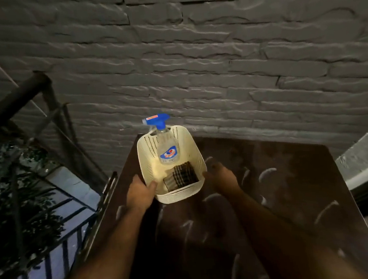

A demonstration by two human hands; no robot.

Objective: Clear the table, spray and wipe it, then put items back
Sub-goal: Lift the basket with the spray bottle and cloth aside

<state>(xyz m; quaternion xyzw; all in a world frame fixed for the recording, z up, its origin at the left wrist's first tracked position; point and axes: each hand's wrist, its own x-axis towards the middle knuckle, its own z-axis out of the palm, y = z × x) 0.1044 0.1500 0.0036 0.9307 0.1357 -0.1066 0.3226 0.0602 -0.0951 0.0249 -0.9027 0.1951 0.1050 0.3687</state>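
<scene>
While gripped, both hands (138, 193) on basket (148, 151).

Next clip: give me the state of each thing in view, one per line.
Basket: upright at the table's far left corner, held by both hands.
Spray bottle: in the basket, leaning on its far wall.
Cloth: folded, on the basket floor.
Table: smeared with pale streaks.
Left hand: grips the basket rim.
Right hand: holds the basket's side.
</scene>
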